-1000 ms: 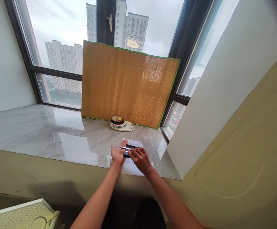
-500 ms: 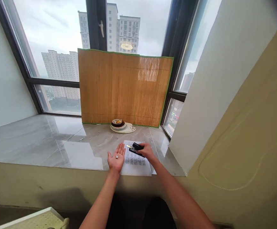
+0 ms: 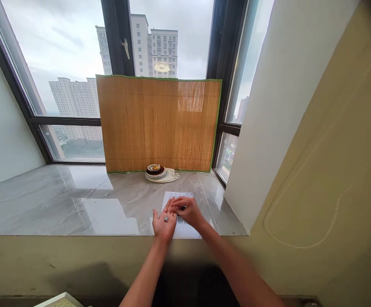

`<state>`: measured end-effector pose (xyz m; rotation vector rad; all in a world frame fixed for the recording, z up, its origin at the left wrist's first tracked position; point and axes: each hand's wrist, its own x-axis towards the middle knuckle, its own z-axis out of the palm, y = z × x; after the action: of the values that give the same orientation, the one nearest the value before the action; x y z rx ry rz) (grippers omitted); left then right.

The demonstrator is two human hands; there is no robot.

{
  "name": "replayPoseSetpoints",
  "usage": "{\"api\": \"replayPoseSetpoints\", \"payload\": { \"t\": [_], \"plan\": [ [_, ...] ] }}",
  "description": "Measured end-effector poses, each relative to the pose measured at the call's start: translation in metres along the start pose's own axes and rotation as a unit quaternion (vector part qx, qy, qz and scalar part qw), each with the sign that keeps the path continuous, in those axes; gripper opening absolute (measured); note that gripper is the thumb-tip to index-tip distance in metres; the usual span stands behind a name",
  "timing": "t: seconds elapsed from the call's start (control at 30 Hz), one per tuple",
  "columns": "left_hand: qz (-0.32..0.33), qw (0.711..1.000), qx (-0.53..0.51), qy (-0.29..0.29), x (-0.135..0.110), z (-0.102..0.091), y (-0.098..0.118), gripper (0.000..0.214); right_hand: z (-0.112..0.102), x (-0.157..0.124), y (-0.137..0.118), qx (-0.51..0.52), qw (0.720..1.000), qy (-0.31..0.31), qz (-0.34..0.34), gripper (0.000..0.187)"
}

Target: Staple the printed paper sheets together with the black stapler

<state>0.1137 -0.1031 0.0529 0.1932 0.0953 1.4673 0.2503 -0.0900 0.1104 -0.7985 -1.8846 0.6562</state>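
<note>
My left hand (image 3: 163, 225) lies palm up at the front edge of the marble sill, fingers stretched out, with a small silvery piece (image 3: 165, 219) resting on the palm. My right hand (image 3: 189, 212) is right beside it, its fingers reaching over the left hand's fingertips. A dark bit of the black stapler (image 3: 183, 207) shows under the right hand, which seems closed round it; most of the stapler is hidden. Both hands are over a printed sheet of paper (image 3: 179, 196) lying on the sill.
A bamboo mat (image 3: 158, 123) stands against the window at the back. A stack of plates (image 3: 161, 173) sits in front of it. The grey marble sill (image 3: 60, 200) stretches to the left. A slanted wall (image 3: 300, 128) closes in on the right.
My right hand has moved with the stapler from above the paper toward my left hand and now overlaps its fingertips. The view has tilted upward slightly.
</note>
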Motion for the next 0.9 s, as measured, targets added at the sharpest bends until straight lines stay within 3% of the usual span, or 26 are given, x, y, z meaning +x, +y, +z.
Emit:
{"api": "replayPoseSetpoints", "payload": {
  "t": [0.17,0.4,0.53,0.63,0.73,0.83,0.9],
  "plan": [
    [0.002,0.999,0.032,0.016,-0.013,0.011,-0.031,0.077,0.026,-0.036,-0.007,-0.072,0.997,-0.016,0.010,0.018],
    [-0.013,0.998,0.054,0.029,-0.012,0.012,-0.036,0.080,0.012,-0.035,-0.012,-0.159,0.982,-0.094,-0.044,0.020],
    [-0.025,0.998,0.057,0.002,-0.011,0.015,-0.033,0.077,0.006,-0.026,-0.007,-0.130,0.986,-0.069,-0.075,0.020],
    [-0.023,0.997,0.063,-0.021,-0.018,0.016,-0.022,0.075,-0.023,-0.005,0.019,-0.098,0.994,0.038,-0.030,0.015],
    [-0.002,0.998,0.058,-0.001,-0.027,0.011,-0.003,0.074,-0.073,0.021,0.066,-0.134,0.973,0.169,0.076,0.016],
    [0.033,0.999,0.033,0.015,-0.033,0.003,0.015,0.074,-0.112,0.035,0.116,-0.177,0.951,0.212,0.140,0.018],
    [0.045,0.999,0.020,0.014,-0.035,-0.003,0.026,0.074,-0.120,0.034,0.145,-0.205,0.938,0.218,0.175,0.015]
  ]
}}
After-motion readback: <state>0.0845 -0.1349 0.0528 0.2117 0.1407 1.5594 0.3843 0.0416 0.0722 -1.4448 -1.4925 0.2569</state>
